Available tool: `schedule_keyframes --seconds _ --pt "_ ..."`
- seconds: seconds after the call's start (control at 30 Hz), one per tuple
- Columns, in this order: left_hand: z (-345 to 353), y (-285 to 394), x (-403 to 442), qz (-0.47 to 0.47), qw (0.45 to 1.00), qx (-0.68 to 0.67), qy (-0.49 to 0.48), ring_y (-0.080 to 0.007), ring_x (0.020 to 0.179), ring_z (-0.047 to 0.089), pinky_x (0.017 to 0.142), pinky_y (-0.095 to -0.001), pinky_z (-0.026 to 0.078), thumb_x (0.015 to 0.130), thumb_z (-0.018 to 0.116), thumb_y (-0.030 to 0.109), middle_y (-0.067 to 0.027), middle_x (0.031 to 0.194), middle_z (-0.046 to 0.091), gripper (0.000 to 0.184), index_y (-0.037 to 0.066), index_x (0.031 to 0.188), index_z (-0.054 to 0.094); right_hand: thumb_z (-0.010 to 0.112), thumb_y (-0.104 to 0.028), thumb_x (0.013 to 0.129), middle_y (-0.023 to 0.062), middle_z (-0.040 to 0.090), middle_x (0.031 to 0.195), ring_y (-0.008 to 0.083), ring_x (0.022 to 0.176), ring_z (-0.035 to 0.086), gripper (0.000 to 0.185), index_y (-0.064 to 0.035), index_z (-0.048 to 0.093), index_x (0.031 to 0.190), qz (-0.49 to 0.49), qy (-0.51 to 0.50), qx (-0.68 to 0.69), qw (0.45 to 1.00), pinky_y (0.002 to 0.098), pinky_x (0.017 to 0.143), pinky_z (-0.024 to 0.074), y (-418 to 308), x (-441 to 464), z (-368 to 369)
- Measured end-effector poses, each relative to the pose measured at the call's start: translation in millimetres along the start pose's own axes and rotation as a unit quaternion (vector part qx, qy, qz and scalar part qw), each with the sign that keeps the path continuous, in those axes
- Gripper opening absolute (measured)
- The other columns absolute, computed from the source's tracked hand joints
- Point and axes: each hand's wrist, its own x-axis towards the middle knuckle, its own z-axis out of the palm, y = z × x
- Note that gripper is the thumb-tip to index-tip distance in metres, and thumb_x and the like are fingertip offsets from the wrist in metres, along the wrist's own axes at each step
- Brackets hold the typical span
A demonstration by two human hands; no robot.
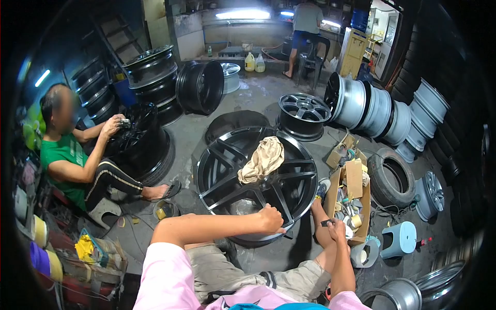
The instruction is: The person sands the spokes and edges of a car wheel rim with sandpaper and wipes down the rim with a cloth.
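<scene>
Right grip (337, 229) closed on dark piece (327, 223)

Grey floor (187, 155), wet-looking patches toward back. Directly on it, right side: silver spoked rim (435, 190), tyre (408, 178), filled cardboard box (354, 178), light-blue stool (399, 238), translucent tub (368, 261). Left side: small bucket (175, 211), low whitish stool (105, 211).

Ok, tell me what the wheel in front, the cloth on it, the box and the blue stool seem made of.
Wheel: probably metal, dark satin finish; the spokes catch a grey sheen.
Cloth: matte woven fabric, perhaps cotton; it bunches in soft folds.
Box: cardboard, dull brown, with a bent flap.
Stool: likely plastic; smooth, evenly coloured, moulded-looking.
</scene>
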Motion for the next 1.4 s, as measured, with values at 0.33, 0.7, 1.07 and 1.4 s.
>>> schedule_keyframes --seconds 0.33,0.7,1.07,1.4 --pt "48 15 18 -0.055 0.993 0.091 0.047 -0.0393 0.107 0.068 0.109 -0.0605 0.041 0.097 0.055 0.062 -0.0227 0.106 0.074 0.070 -0.004 0.105 0.078 0.072 -0.026 0.087 0.0256 0.074 0.090 0.0403 0.087 0.073 0.032 -0.0010 0.077 0.107 -0.010 0.013 0.018 1.000 0.0470 0.082 0.0563 0 -2 0" --pt "55 22 10 -0.067 0.987 0.033 0.144 -0.0389 0.105 0.067 0.112 -0.0586 0.039 0.096 0.064 0.048 -0.0218 0.106 0.070 0.054 -0.004 0.107 0.073 0.072 -0.026 0.087 0.0248 0.074 0.091 0.0399 0.088 0.072 0.031 -0.0018 0.077 0.106 -0.001 0.013 0.003 1.000 0.0466 0.081 0.0557 5 0 5" --pt "20 -13 25 -0.064 0.984 -0.165 0.003 -0.0380 0.117 0.066 0.108 -0.0495 0.044 0.084 0.076 0.055 -0.0210 0.115 0.073 0.062 -0.002 0.107 0.075 0.070 -0.026 0.087 0.0252 0.074 0.092 0.0414 0.088 0.072 0.031 -0.0007 0.077 0.105 -0.007 0.014 -0.005 1.000 0.0477 0.082 0.0557 0 -1 2" --pt "11 -25 25 -0.057 0.972 -0.228 -0.026 -0.0367 0.104 0.070 0.093 -0.0470 0.051 0.079 0.081 0.060 -0.0166 0.099 0.076 0.060 0.005 0.101 0.077 0.071 -0.024 0.087 0.0242 0.073 0.086 0.0390 0.081 0.071 0.030 -0.0009 0.078 0.106 -0.030 0.028 0.003 0.999 0.0461 0.077 0.0552 5 0 5"
